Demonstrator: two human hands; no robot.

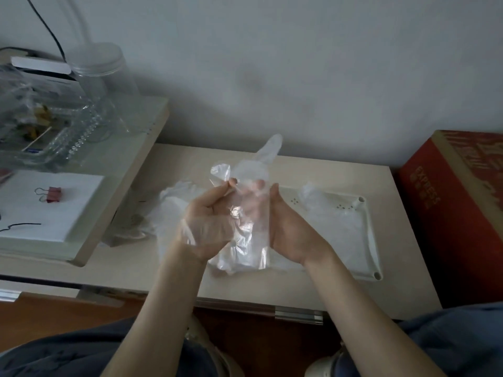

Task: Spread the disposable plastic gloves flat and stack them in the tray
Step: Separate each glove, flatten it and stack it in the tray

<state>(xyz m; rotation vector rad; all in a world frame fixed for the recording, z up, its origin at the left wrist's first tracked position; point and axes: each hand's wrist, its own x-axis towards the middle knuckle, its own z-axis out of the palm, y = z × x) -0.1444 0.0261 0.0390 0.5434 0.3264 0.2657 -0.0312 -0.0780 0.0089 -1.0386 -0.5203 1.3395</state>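
Glove (246, 213) hangs clamped in both grips, left hand (209, 216) and right hand (288, 229) pinching it; tray (372, 240) lies just right of them.

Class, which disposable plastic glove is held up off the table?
The glove between the left hand and right hand, one finger sticking up. The crumpled gloves left of it lie on the table; others lie in the white tray.

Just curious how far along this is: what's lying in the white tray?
Some clear plastic gloves lie in the tray; how many I cannot tell. Its left part is hidden behind the right hand and the held glove.
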